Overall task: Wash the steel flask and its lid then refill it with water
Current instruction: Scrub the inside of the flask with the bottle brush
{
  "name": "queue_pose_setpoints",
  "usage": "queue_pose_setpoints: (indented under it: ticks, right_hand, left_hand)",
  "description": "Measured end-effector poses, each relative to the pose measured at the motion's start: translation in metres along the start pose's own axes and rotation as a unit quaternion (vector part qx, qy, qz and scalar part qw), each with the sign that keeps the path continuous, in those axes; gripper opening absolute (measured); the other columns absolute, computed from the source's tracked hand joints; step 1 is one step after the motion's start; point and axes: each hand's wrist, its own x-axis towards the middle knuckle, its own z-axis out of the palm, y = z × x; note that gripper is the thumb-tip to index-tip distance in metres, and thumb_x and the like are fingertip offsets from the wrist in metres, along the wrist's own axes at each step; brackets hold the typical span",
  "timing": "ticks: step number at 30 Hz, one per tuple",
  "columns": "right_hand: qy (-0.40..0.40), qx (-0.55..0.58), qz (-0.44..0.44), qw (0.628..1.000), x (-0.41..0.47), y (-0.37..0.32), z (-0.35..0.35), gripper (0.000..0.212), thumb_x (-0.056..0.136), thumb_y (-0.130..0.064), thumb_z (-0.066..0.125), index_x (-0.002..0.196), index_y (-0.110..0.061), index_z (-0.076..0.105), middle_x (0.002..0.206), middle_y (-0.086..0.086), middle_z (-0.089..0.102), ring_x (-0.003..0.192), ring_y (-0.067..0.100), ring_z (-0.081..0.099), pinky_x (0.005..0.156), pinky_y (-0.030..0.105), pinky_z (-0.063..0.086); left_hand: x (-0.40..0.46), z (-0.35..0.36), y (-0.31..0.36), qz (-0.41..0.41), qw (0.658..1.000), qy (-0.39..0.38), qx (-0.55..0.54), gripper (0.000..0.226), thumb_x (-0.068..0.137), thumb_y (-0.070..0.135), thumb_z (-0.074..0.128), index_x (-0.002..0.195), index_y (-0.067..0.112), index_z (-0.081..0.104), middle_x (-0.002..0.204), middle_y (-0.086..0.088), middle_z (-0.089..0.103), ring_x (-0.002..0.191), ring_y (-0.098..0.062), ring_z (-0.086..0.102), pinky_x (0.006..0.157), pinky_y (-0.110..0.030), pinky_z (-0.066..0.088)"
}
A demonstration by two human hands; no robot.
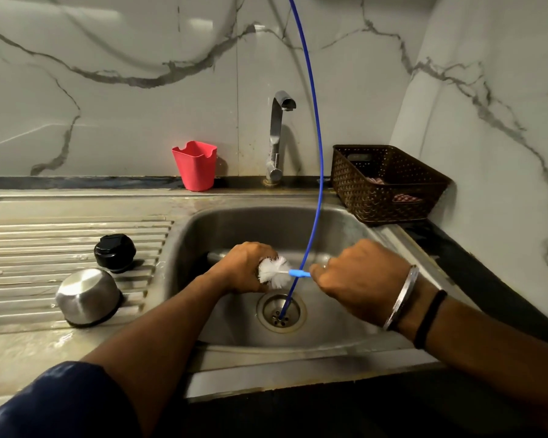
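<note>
Now the left hand (244, 267) grips the steel flask (217, 256) lying sideways over the sink (329, 330), mouth rightward; the right hand (358, 279) pinches the bottle brush (274, 272) at that mouth.

— Any writing to read here — a brand, a label, a number?

— None that I can make out. The black lid (115, 251) on the draining board has a flat top with no legible mark, and the steel cap (87, 297) beside it shows bare brushed metal.

— The red cup (195, 165) or the brown basket (386, 181)?

— Plain plastic on both, no print. The tap (277, 137) carries no visible logo either, and the marble wall (108, 90) bears only grey veins.
</note>
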Motion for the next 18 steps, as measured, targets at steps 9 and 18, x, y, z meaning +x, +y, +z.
queue_pose_setpoints:
  ticks: [9, 18]
  right_hand:
    - [-0.050, 0.002, -0.045, 0.998, -0.001, -0.018, -0.005, 0.028, 0.053, -0.026, 0.090, 0.048, -0.017, 0.064, 0.036, -0.001, 0.045, 0.029, 0.018, 0.045, 0.043, 0.023, 0.007]
    - [-0.061, 0.048, -0.016, 0.997, -0.003, -0.017, -0.043, 0.022, 0.058, -0.025, 0.088, 0.055, -0.020, 0.067, 0.047, -0.003, 0.057, 0.038, 0.020, 0.056, 0.044, 0.022, 0.019]
  left_hand:
    - [-0.002, -0.002, 0.003, 0.011, 1.000, -0.007, -0.009, 0.039, 0.065, 0.053, 0.066, 0.088, 0.022, 0.070, 0.084, 0.009, 0.067, 0.078, -0.017, 0.065, 0.067, -0.025, 0.046]
    - [-0.001, -0.002, 0.001, -0.029, 0.999, -0.007, -0.016, 0.034, 0.061, 0.041, 0.075, 0.086, 0.019, 0.069, 0.081, 0.011, 0.063, 0.077, -0.021, 0.066, 0.067, -0.033, 0.051]
